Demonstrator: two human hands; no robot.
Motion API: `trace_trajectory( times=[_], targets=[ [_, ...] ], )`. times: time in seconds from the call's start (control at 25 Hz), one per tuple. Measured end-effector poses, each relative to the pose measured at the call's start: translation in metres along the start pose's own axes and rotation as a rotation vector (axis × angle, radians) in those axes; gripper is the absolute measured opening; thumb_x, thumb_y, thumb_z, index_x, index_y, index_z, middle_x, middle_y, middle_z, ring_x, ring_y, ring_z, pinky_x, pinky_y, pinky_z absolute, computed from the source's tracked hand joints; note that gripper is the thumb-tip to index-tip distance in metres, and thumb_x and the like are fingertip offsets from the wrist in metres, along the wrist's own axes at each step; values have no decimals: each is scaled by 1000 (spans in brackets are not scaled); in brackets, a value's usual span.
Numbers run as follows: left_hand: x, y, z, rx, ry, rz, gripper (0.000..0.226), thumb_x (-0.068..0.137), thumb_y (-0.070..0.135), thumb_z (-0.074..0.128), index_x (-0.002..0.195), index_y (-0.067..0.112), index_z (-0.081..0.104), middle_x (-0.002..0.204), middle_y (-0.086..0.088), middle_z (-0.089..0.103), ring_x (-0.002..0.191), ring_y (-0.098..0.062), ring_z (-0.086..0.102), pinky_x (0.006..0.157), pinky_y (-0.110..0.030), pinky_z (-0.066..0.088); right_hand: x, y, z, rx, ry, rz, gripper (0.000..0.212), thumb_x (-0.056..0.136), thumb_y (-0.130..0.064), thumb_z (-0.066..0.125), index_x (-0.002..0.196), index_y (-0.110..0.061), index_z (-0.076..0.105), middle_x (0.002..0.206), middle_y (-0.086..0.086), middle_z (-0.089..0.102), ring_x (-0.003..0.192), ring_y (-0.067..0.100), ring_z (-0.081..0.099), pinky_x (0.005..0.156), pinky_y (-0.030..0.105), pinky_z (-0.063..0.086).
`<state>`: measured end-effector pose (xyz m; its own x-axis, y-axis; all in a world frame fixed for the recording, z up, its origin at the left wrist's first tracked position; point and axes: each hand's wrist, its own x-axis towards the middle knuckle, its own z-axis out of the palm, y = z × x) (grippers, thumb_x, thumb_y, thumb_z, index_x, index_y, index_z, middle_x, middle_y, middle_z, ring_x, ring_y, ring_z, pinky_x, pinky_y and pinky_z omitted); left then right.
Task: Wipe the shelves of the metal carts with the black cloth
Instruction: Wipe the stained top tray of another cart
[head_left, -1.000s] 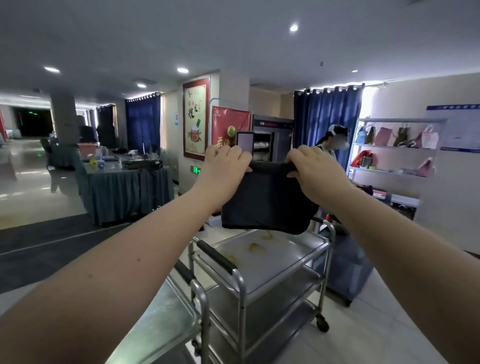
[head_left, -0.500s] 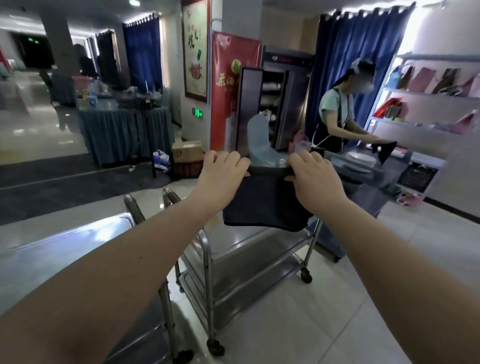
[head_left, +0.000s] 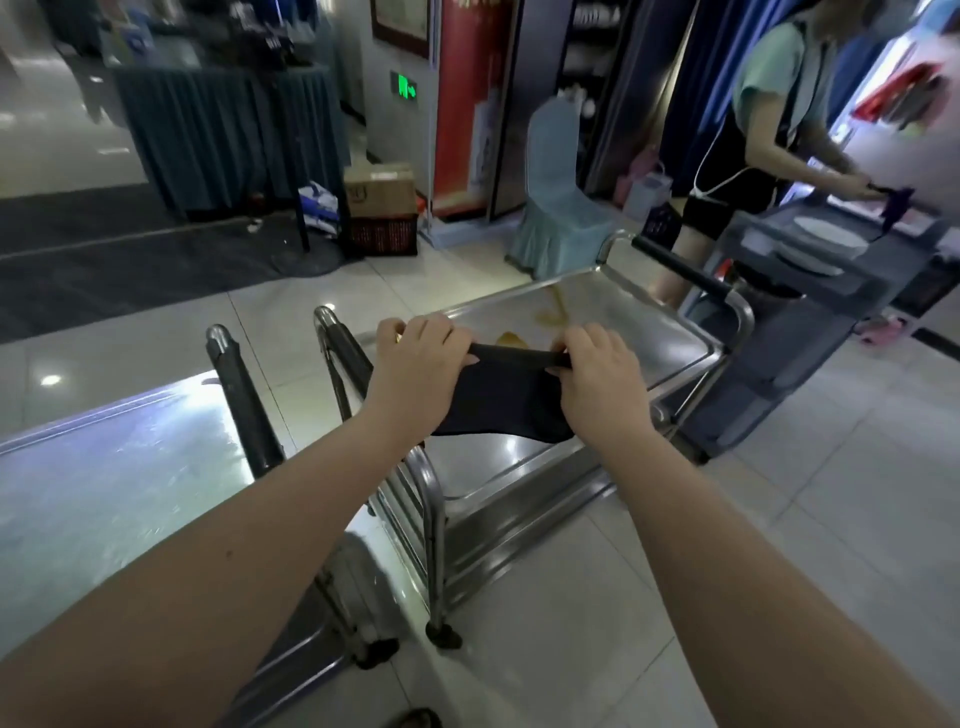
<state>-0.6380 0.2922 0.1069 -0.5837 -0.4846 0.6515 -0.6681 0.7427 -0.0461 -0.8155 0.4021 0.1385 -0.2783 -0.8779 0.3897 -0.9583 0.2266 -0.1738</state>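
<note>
A black cloth (head_left: 506, 400) hangs stretched between my left hand (head_left: 421, 358) and my right hand (head_left: 602, 371), each gripping an upper corner. It is held just above the top shelf of a metal cart (head_left: 654, 332) straight ahead. That shelf carries yellow-brown stains (head_left: 553, 314) just beyond the cloth. A second metal cart (head_left: 114, 467) stands at the near left, its black-padded handle (head_left: 241, 400) next to my left forearm.
A person (head_left: 763, 130) works at a grey cart with white plates (head_left: 826, 241) at the right. A covered chair (head_left: 558, 192), a cardboard box on a crate (head_left: 382, 208) and a draped table (head_left: 228, 130) stand behind. Tiled floor lies to the right.
My view has tilted down toward the carts. Both hands have lowered the cloth from chest height to just over the stained top shelf.
</note>
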Motion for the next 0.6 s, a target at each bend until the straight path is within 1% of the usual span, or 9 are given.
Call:
trace_trajectory(
  times=[0.08, 0.2, 0.28, 0.36, 0.4, 0.48, 0.56, 0.6],
  targets=[
    [4, -8, 32, -87, -51, -78, 16, 98, 26, 54, 102, 19, 67, 96, -2, 64, 90, -26, 59, 86, -43, 35, 16, 6, 32, 21, -30, 34, 8, 92, -9, 52, 99, -9, 54, 102, 8, 53, 93, 28, 46, 76, 33, 31],
    [10, -9, 71, -197, -169, -200, 16, 98, 20, 54, 106, 19, 67, 102, -2, 64, 95, -26, 58, 89, -41, 27, 38, 20, 69, 63, -39, 66, 6, 91, -7, 53, 96, -9, 56, 96, 7, 52, 90, 29, 45, 75, 31, 28],
    [10, -6, 93, -211, -222, -256, 18, 97, 15, 54, 107, 19, 67, 103, -2, 64, 96, -26, 57, 87, -39, 24, 49, 32, 88, 109, -65, 63, 7, 89, -6, 53, 94, -10, 56, 96, 7, 52, 88, 27, 43, 76, 35, 33],
    [15, -2, 114, -194, -257, -318, 19, 95, 13, 55, 108, 19, 67, 104, -2, 64, 97, -27, 57, 86, -38, 25, 64, 46, 108, 162, -89, 24, 10, 87, -3, 53, 93, -10, 57, 95, 8, 53, 86, 28, 45, 75, 41, 39],
    [16, 1, 123, -187, -269, -361, 18, 95, 13, 56, 107, 19, 67, 104, -2, 65, 97, -27, 57, 86, -39, 26, 71, 53, 118, 194, -89, -6, 11, 83, 1, 54, 90, -8, 58, 92, 9, 54, 83, 30, 48, 71, 43, 41],
    [16, 6, 139, -184, -296, -447, 16, 95, 14, 57, 105, 19, 69, 102, -2, 65, 96, -27, 57, 85, -39, 27, 83, 70, 136, 233, -127, -63, 15, 77, 7, 58, 86, -6, 60, 87, 11, 57, 74, 33, 51, 62, 40, 39],
    [16, 16, 152, -171, -348, -541, 18, 96, 19, 56, 108, 24, 68, 103, 0, 64, 98, -26, 57, 87, -39, 27, 96, 90, 152, 245, -239, -133, 18, 76, 7, 61, 87, -7, 62, 88, 11, 59, 71, 32, 53, 62, 35, 36],
    [15, 23, 156, -163, -391, -594, 19, 97, 21, 54, 110, 26, 68, 105, 1, 63, 99, -26, 57, 88, -40, 27, 100, 101, 158, 257, -297, -173, 17, 78, 5, 63, 89, -8, 63, 90, 10, 60, 71, 31, 54, 62, 34, 37]
  ],
)
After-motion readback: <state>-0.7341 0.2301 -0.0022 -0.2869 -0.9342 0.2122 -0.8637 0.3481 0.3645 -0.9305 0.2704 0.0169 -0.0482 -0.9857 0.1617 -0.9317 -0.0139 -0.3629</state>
